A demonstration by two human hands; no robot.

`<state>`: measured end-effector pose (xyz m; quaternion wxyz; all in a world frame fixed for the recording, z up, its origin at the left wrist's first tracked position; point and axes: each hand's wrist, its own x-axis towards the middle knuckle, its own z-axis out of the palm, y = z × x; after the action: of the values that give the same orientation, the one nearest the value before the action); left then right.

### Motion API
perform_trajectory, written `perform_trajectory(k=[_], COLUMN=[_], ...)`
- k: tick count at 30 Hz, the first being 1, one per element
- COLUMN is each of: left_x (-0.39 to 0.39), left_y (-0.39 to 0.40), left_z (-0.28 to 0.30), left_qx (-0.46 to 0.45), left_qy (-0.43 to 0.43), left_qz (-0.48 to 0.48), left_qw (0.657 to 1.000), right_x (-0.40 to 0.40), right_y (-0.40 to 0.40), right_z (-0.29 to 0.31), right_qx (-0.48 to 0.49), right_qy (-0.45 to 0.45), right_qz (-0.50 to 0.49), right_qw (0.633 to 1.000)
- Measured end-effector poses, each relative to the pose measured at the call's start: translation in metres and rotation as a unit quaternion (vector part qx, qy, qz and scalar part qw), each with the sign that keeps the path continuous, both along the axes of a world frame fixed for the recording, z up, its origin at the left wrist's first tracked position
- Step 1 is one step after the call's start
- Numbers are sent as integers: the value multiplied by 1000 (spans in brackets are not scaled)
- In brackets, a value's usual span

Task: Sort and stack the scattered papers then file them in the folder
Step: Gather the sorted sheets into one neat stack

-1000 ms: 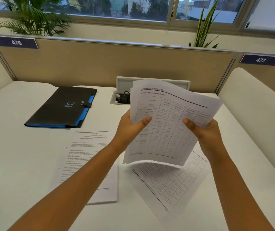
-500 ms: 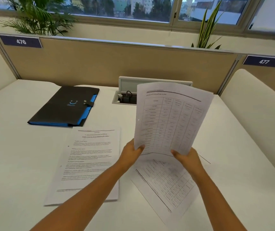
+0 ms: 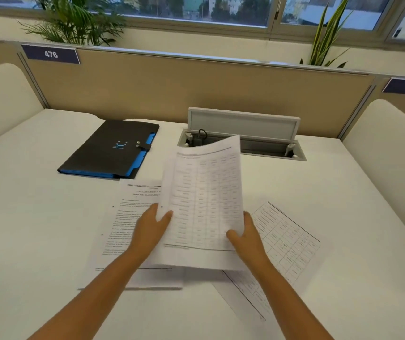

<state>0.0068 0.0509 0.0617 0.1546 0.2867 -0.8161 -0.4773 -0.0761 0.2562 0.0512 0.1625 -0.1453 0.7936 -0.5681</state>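
Observation:
I hold a few sheets printed with tables (image 3: 206, 200) above the white desk, tilted towards me. My left hand (image 3: 151, 228) grips their left edge and my right hand (image 3: 246, 238) grips their lower right corner. Under the held sheets on the left lies a text page stack (image 3: 127, 217), flat on the desk. A single table sheet (image 3: 287, 244) lies askew on the desk to the right. The black folder with blue edges (image 3: 113, 148) lies shut at the back left, its strap snapped.
An open cable box with a raised lid (image 3: 243, 123) sits in the desk behind the papers. A beige partition (image 3: 196, 87) with labels 476 and 477 closes the back. White padded dividers (image 3: 390, 148) stand at both sides.
Both hands have lowered the held table sheets and carried them left, over the text page stack. The table sheet on the desk now lies uncovered at the right.

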Motion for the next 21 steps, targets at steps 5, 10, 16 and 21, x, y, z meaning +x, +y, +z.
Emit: perform_trajectory(k=[5,10,16,21], left_x=[49,75,64,57], left_y=[-45,-75,-85,-99], left_z=[-17,-30,-33,-30], left_qx=[-67,-140,-19,26], left_qy=[-35,-104,-137,-176], left_qz=[86,229,238,177], left_qw=[993,958,961,968], right_x=[27,39,42,36], right_y=[-31,-59,-75,-75], right_z=[-17,-26,-34,-39], right_qx=[26,26,103,141], right_qy=[-24,-59,3,19], right_qz=[68,79,100,99], right_qw=[997,995,990,985])
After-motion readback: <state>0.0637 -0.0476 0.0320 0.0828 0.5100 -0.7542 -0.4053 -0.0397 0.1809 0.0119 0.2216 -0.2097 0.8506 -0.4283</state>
